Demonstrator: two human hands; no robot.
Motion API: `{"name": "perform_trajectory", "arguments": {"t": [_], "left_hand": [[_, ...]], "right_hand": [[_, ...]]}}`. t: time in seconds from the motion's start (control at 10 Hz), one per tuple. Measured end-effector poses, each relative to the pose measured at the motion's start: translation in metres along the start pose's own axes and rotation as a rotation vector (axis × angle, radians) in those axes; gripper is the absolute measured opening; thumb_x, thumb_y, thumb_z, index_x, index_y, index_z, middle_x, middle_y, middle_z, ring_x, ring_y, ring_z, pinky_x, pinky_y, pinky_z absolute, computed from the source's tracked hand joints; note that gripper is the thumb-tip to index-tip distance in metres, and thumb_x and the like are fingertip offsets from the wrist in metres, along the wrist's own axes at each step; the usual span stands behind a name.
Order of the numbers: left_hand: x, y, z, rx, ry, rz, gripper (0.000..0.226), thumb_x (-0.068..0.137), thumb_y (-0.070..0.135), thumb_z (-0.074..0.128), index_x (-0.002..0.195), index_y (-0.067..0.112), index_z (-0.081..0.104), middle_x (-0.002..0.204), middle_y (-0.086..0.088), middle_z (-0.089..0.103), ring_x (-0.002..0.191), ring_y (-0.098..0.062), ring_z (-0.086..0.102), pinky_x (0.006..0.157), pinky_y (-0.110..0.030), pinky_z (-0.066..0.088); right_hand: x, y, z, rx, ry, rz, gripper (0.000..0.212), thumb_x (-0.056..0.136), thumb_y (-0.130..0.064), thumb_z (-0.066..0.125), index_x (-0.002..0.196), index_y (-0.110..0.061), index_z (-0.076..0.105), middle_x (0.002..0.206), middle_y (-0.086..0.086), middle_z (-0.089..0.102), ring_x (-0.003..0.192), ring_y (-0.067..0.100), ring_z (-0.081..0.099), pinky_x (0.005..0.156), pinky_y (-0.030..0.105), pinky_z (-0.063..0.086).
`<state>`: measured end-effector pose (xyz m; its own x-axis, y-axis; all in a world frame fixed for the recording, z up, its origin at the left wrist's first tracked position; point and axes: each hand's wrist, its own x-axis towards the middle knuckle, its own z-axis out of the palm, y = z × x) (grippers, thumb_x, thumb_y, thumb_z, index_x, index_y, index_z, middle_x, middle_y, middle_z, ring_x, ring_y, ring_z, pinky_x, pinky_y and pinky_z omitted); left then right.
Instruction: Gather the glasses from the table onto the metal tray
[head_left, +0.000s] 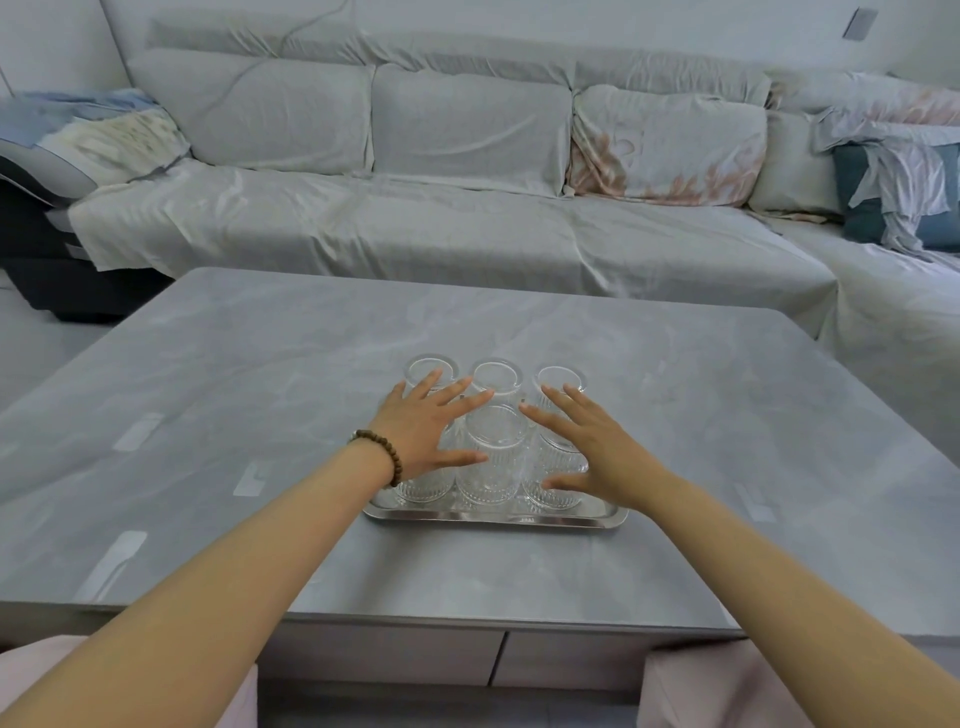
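No text, label, brand, number or sign can be read anywhere in the view.

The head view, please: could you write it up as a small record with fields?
surface: grey table
tray: metal tray near the table's front edge
glasses: clear ribbed glasses upright on the tray, six as far as I can tell
left hand: open, fingers spread over the left glasses, beaded bracelet on its wrist
right hand: open, spread over the right glasses
background: covered sofa
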<state>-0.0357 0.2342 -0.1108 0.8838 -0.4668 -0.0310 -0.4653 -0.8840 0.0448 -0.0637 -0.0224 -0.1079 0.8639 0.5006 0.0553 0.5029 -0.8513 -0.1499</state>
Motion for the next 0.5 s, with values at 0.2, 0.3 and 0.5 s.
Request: {"name": "perform_trajectory", "arguments": {"t": [0.2, 0.3, 0.5], "left_hand": [[-0.002, 0.002, -0.003, -0.011, -0.011, -0.002, 0.083, 0.071, 0.081, 0.026, 0.141, 0.050, -0.005, 0.158, 0.011, 0.003, 0.146, -0.023, -0.003, 0.116, -0.054, 0.007], [-0.003, 0.002, -0.006, -0.020, -0.028, -0.002, 0.082, 0.072, 0.080, 0.028, 0.141, 0.049, -0.004, 0.158, 0.010, 0.002, 0.146, -0.024, -0.004, 0.116, -0.055, 0.005], [-0.011, 0.006, -0.019, -0.059, -0.004, -0.011, 0.082, 0.073, 0.080, 0.027, 0.144, 0.045, 0.004, 0.159, 0.008, 0.007, 0.146, -0.021, 0.001, 0.116, -0.051, 0.003]], "right_hand": [[0.000, 0.001, 0.002, -0.023, 0.012, 0.010, 0.091, 0.077, -0.050, 0.069, 0.138, -0.051, 0.001, 0.163, -0.001, 0.007, 0.150, 0.024, 0.003, 0.119, 0.036, 0.007], [0.001, -0.001, -0.002, -0.071, 0.004, 0.016, 0.093, 0.076, -0.054, 0.067, 0.140, -0.050, 0.000, 0.163, -0.001, 0.006, 0.150, 0.024, 0.004, 0.119, 0.036, 0.008], [-0.006, -0.023, -0.031, 0.079, 0.095, 0.052, 0.084, 0.083, -0.051, 0.062, 0.150, -0.030, 0.017, 0.162, -0.002, 0.009, 0.149, 0.018, 0.009, 0.120, 0.034, 0.009]]}}
